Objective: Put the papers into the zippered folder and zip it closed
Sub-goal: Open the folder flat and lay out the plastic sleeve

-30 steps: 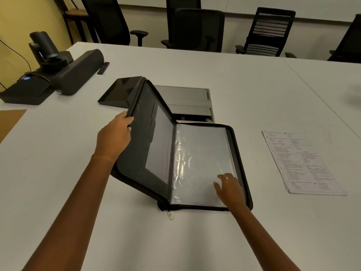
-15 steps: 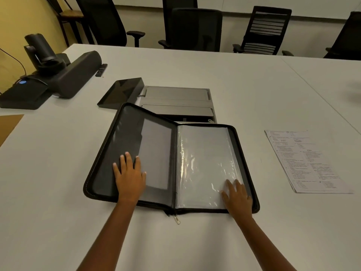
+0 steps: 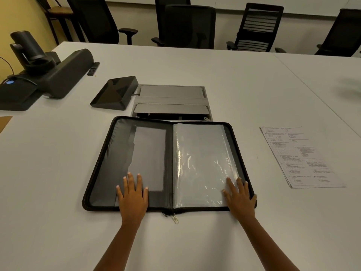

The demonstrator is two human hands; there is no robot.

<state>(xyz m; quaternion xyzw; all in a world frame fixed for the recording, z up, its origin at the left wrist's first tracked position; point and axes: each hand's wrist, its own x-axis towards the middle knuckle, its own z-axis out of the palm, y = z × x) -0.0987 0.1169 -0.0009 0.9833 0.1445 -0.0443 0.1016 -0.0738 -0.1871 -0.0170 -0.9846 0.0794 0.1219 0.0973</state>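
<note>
2 hands, both yours, lie nearest in view. Your left hand point(image 3: 133, 194) rests flat, fingers spread and holding nothing, on the lower edge of the folder's left panel. Your right hand point(image 3: 239, 196) lies the same way, open and empty, on the lower right corner of the clear sleeve point(image 3: 201, 163). Purpose, as judged: the 2 palms press the covers down so the folder stays flat and ready for loading.

1 zipper pull point(image 3: 175, 219), pale metal, hangs off the near edge at the spine, resting on the table point(image 3: 58, 173). The zip is fully undone.

1 zippered folder point(image 3: 170, 163), black, spread open in front of you, left panel with a grey pocket, right panel with the crinkled sleeve.

1 stack of papers point(image 3: 300, 155), printed, lying on the table well apart to the right of the folder, not yet inside. Your right hand is the nearer one for fetching it.

1 grey cable hatch point(image 3: 172, 100) set into the table just beyond the folder, with 1 black tray point(image 3: 115, 93) beside it.

1 conference camera unit point(image 3: 45, 71) at far left; several office chairs point(image 3: 187, 26) behind the table.

Change since 1 second ago: the left cover stood half raised in your left hand; it now lies fully flat, with that hand moved onto it. The papers have not shifted.
</note>
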